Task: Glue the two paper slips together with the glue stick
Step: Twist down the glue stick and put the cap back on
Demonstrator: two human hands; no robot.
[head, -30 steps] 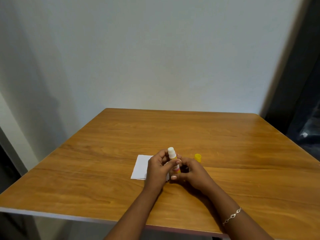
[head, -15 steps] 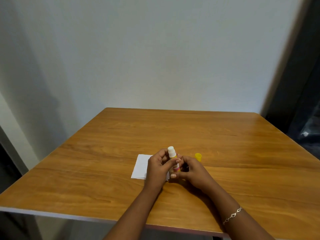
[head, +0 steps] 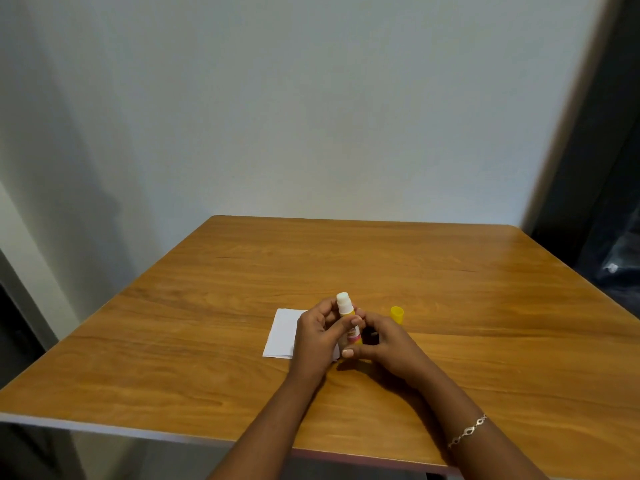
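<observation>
An uncapped glue stick [head: 346,311] stands upright between both hands, its white glue tip showing on top and a yellow body below. My left hand [head: 320,336] grips its upper body with thumb and fingers. My right hand [head: 388,342] pinches the stick's base. White paper slips [head: 282,332] lie flat on the wooden table [head: 346,271], partly hidden behind my left hand; I cannot tell how many. The yellow cap [head: 397,314] stands on the table just right of my hands.
A white wall rises behind the table's far edge. A dark doorway area [head: 609,202] is at the right. The table's near edge runs below my forearms, and a bracelet [head: 467,431] sits on my right wrist.
Both hands stay around the glue stick in the same place. The stick has tilted very slightly; my right fingers have shifted a little at the base.
</observation>
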